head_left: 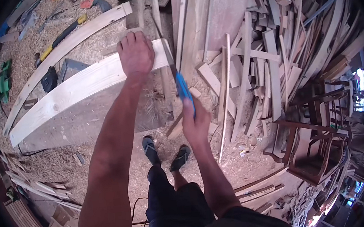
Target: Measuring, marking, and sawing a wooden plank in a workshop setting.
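A pale curved board [83, 84] lies across the work surface [131, 113]. My left hand [136, 52] is closed over the board near its right end, fingers bent on its top. My right hand [197, 123] grips the blue handle of a hand saw [183, 87]. The saw's dark blade runs up beside the board's right end, apparently touching it; the exact contact is too small to make out. Left of the board sit a black tape measure [49, 79] and a dark angled piece [70, 67].
A second curved board [88, 31], a yellow-black tool [61, 37] and a green tool [4, 81] lie on the surface. Piles of offcuts [268, 52] crowd the right, near wooden chair frames [318, 161]. Shavings cover the floor [101, 165] around my sandalled feet. More strips [40, 188] lie lower left.
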Demonstrator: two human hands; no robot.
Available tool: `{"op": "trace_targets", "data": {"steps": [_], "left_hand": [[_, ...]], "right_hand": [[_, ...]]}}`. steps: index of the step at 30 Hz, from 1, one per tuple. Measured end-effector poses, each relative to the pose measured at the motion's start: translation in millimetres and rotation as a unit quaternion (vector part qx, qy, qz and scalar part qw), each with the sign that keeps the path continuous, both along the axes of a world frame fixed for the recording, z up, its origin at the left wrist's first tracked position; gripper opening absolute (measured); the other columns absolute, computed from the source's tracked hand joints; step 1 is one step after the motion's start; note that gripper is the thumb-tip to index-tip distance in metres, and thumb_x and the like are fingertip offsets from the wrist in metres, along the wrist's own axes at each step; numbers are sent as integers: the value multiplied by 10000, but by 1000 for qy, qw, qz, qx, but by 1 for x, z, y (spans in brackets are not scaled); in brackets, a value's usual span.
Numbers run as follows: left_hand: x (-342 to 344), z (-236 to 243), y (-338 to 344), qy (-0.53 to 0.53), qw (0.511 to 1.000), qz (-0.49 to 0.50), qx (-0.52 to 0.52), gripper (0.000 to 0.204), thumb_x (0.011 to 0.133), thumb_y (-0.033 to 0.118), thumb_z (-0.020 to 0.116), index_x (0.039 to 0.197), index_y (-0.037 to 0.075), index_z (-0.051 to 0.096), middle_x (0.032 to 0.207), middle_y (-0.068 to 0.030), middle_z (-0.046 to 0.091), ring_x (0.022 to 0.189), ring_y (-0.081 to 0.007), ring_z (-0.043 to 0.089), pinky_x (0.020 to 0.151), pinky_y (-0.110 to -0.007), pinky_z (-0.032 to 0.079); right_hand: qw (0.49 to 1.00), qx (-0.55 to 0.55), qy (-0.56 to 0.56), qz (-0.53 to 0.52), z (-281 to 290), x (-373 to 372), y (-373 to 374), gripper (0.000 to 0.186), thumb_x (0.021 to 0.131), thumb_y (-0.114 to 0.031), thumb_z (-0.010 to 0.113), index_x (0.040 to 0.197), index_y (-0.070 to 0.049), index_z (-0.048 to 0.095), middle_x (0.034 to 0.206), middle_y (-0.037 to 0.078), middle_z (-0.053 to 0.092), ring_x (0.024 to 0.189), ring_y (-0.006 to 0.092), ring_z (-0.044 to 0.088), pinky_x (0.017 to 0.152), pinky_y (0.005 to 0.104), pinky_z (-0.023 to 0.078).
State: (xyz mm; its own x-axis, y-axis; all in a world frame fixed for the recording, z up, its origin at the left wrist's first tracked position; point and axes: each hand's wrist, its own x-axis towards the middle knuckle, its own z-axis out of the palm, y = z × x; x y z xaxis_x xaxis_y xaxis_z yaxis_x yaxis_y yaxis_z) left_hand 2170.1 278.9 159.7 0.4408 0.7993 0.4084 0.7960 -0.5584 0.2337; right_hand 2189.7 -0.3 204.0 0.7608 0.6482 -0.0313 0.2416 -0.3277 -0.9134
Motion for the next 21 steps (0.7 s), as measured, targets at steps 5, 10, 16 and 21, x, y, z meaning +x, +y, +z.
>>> {"op": "trace_targets", "data": {"steps": [5, 10, 16, 21], "left_hand": [[-6, 8, 17, 9, 999, 8, 30, 278, 1105, 326, 568, 1161, 73, 669, 1172, -149, 617, 1160, -367, 600, 1079, -541, 446], [26, 10, 6, -15, 1000, -1, 12, 278, 1106, 326, 568, 1160, 73, 669, 1167, -147, 619, 1152, -365, 602, 1080, -542, 446], [-9, 4, 5, 4, 999, 6, 35, 280, 1102, 327, 571, 1141, 69, 671, 1156, -148, 622, 1151, -360, 602, 1089, -538, 440], [0, 3, -18, 10, 1000, 2, 18, 288, 1107, 335, 564, 1146, 72, 674, 1164, -147, 624, 1148, -355, 605, 1088, -533, 441]], "right_hand": [[1000, 19, 21, 4, -1, -34, -70, 464, 1160, -328, 570, 1399, 48, 696, 697, 43, 609, 609, 97, 591, 572, 314, 465], [999, 19, -32, 5, -10, 29, 31, 489, 1159, -352, 588, 1438, 36, 688, 697, 63, 635, 612, 117, 617, 586, 338, 500], [999, 35, 33, 5, -16, -41, -77, 484, 1152, -324, 578, 1454, 36, 696, 717, 25, 637, 619, 75, 585, 563, 293, 474], [999, 35, -6, -1, -39, -37, -106, 489, 1150, -318, 568, 1465, 36, 691, 722, 30, 639, 600, 75, 568, 555, 288, 471]]}}
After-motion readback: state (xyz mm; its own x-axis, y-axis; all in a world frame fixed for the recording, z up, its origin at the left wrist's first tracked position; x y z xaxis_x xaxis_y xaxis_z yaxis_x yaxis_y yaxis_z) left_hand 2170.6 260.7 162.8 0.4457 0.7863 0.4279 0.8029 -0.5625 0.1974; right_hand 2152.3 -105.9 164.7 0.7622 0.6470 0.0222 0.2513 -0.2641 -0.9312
